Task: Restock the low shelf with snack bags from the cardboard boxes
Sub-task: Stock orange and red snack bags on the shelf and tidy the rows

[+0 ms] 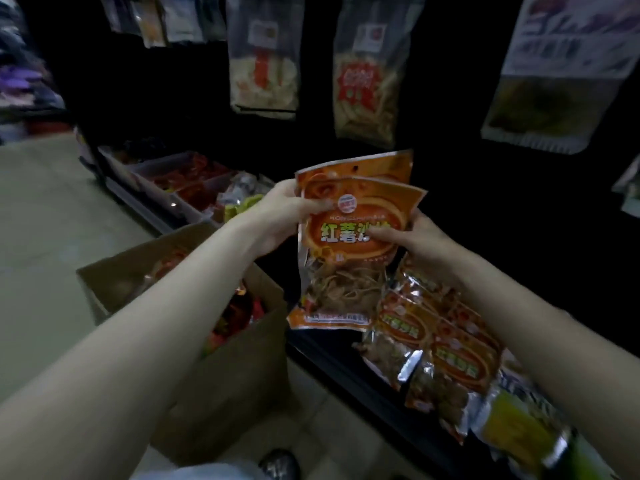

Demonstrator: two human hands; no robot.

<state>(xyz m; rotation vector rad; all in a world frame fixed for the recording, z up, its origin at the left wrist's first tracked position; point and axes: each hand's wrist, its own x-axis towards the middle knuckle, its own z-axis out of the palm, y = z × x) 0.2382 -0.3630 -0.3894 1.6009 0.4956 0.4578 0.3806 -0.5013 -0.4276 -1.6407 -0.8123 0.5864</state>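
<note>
Two orange snack bags (346, 265) with green lettering and a clear window are held upright in the middle of the view, one behind the other. My left hand (280, 213) grips their upper left edge. My right hand (412, 240) holds their right side, thumb on the front. Below them, several matching orange bags (446, 344) lie overlapped on the low black shelf (332, 358). An open cardboard box (225, 368) with red and orange bags inside stands on the floor at lower left, under my left forearm.
Clear bins (180, 181) of red and yellow-green packets line the shelf further left. Clear bags of snacks (363, 81) hang above on a dark wall. A yellow-green bag (519, 431) lies at the shelf's near right. Pale floor (45, 220) stretches left. A shoe tip (277, 462) shows at the bottom.
</note>
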